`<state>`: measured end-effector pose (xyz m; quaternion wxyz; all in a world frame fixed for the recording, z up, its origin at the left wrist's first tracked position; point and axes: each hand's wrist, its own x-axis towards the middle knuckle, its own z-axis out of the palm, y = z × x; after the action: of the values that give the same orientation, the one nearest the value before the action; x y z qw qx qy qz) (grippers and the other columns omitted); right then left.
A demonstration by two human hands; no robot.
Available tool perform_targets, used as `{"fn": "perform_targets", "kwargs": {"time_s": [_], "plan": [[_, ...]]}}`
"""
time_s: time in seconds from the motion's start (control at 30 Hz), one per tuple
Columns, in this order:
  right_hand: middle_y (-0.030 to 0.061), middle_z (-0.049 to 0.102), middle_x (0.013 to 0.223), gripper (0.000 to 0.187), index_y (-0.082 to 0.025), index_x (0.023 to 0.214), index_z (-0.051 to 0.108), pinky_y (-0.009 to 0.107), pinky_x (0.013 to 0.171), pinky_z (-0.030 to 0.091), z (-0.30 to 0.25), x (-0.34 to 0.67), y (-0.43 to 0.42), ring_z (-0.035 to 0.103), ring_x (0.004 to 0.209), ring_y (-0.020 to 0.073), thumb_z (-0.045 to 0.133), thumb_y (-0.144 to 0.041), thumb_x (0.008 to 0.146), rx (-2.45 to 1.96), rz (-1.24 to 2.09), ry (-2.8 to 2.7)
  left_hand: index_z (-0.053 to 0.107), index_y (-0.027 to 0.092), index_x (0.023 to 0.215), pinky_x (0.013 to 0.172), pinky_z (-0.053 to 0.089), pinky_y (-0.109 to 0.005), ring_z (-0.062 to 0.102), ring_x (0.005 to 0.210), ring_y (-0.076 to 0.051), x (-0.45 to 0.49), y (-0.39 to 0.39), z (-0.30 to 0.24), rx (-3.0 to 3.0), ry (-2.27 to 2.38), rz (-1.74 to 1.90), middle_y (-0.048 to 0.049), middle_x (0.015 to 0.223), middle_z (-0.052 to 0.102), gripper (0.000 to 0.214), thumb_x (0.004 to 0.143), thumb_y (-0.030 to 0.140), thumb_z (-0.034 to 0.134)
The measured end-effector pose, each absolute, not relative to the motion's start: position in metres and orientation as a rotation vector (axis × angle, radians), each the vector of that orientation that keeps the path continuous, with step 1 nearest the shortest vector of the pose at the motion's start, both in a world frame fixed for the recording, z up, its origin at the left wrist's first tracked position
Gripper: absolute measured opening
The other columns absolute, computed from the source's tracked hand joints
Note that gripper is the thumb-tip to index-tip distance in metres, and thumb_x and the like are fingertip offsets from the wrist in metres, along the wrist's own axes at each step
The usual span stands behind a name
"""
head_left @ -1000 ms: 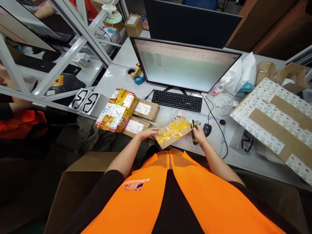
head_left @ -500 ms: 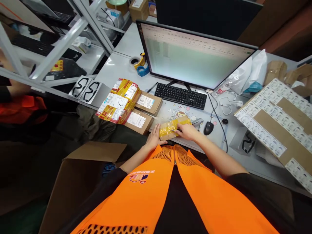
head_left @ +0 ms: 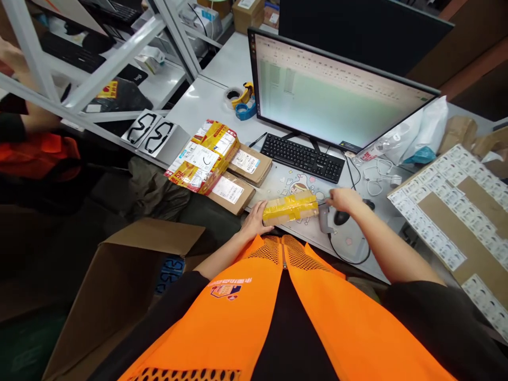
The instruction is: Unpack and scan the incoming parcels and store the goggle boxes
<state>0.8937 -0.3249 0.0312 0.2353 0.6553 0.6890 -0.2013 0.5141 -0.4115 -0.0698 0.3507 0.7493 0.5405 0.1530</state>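
A small cardboard parcel [head_left: 291,207] wrapped in yellow tape lies on the desk's front edge, right in front of me. My left hand [head_left: 255,221] grips its left end, fingers curled against it. To the parcel's right, my right hand [head_left: 344,199] is closed over the head of a grey barcode scanner [head_left: 324,221], whose handle points down toward me. A black mouse [head_left: 340,217] sits just under that hand, partly hidden by it.
Behind the parcel stand a black keyboard [head_left: 302,157] and a lit monitor [head_left: 337,100]. Stacked parcels [head_left: 206,159] lie at the left, tape rolls [head_left: 242,103] behind them. Label sheets on cardboard [head_left: 448,211] fill the right. An open carton [head_left: 119,286] stands on the floor at left. A person's orange sleeve [head_left: 35,153] shows far left.
My right hand held a yellow-black knife a second ago, then crossed over the parcel, and now has moved right onto the scanner. The parcel has been turned; my left hand stays at its left end.
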Motion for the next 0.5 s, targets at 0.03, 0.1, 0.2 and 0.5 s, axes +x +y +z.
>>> {"fn": "perform_targets", "kwargs": {"time_s": [0.03,0.1,0.2,0.5], "plan": [[0.0234,0.078,0.119,0.034,-0.016,0.117,0.078,0.041,0.093,0.055,0.034,0.91,-0.325,0.075,0.112,0.0357,0.066,-0.046,0.105,1.849,-0.522,1.859,0.033,0.022,0.171,0.136,0.032,-0.055,0.037,0.163,-0.041,0.513,-0.411,-0.069,1.943,1.392,0.395,-0.0203,0.174,0.038,0.113,0.077,0.043,0.092],[0.0221,0.079,0.115,0.035,-0.017,0.114,0.078,0.04,0.09,0.054,0.04,0.923,-0.329,0.075,0.11,0.0345,0.065,-0.047,0.106,1.891,-0.526,1.862,0.035,0.023,0.17,0.136,0.032,-0.056,0.038,0.162,-0.04,0.512,-0.41,-0.067,1.96,1.383,0.397,-0.0196,0.172,0.04,0.11,0.078,0.044,0.093],[0.0184,0.08,0.109,0.038,-0.019,0.112,0.078,0.035,0.085,0.052,0.049,0.901,-0.334,0.075,0.105,0.0321,0.059,-0.051,0.108,1.831,-0.614,2.007,0.049,0.023,0.159,0.136,0.031,-0.057,0.038,0.163,-0.039,0.512,-0.411,-0.065,2.035,1.37,0.405,-0.0191,0.172,0.042,0.09,0.081,0.04,0.092],[0.014,0.082,0.111,0.038,-0.019,0.113,0.081,0.03,0.08,0.049,0.044,0.794,-0.316,0.075,0.1,0.0279,0.059,-0.049,0.107,1.444,-0.855,2.312,0.057,0.021,0.127,0.134,0.035,-0.059,0.039,0.163,-0.038,0.509,-0.409,-0.069,2.114,1.348,0.471,-0.0218,0.168,0.048,0.063,0.079,0.032,0.095]]}}
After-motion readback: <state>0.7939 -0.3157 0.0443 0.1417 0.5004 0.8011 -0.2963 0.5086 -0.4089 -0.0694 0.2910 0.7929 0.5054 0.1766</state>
